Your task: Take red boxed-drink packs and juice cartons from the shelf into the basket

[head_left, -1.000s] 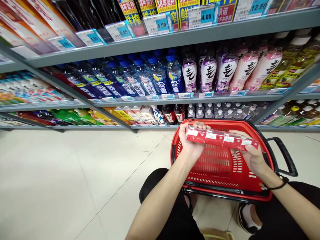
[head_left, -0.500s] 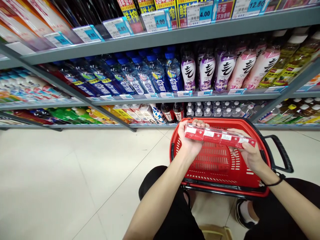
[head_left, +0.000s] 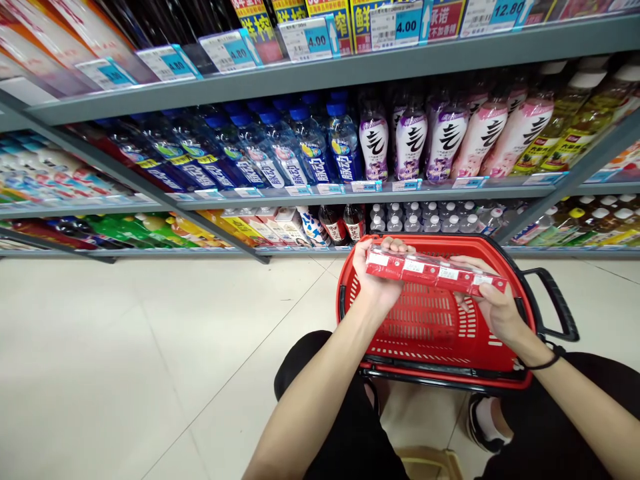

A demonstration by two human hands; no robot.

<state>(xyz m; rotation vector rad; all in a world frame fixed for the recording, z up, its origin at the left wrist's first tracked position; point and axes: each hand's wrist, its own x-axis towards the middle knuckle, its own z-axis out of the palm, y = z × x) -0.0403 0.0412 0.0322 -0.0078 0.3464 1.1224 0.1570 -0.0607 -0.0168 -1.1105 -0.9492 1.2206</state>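
Observation:
A long red pack of small cartons (head_left: 434,273), wrapped in clear film with several white labels on its upturned side, is held level over the red shopping basket (head_left: 400,343). At the pack's left end my left hand (head_left: 376,277) is closed, fingertips showing over the far edge. Around the right end, my right hand (head_left: 495,303) grips it with the thumb on the near side and fingers behind and below. The pack's underside and far face are hidden. No goods show in the visible part of the basket's slotted inside.
Shelves ahead hold blue-capped drink bottles (head_left: 305,143), purple and pink labelled bottles (head_left: 410,143) and yellow-green bottles (head_left: 565,127). Price tags line the shelf edge (head_left: 320,80). The basket's black handle (head_left: 555,303) sticks out right. My knees flank the basket above the tiled floor (head_left: 150,347).
The whole view has shifted slightly, so everything appears a little further left. Both hands keep the same hold on the red pack above the basket.

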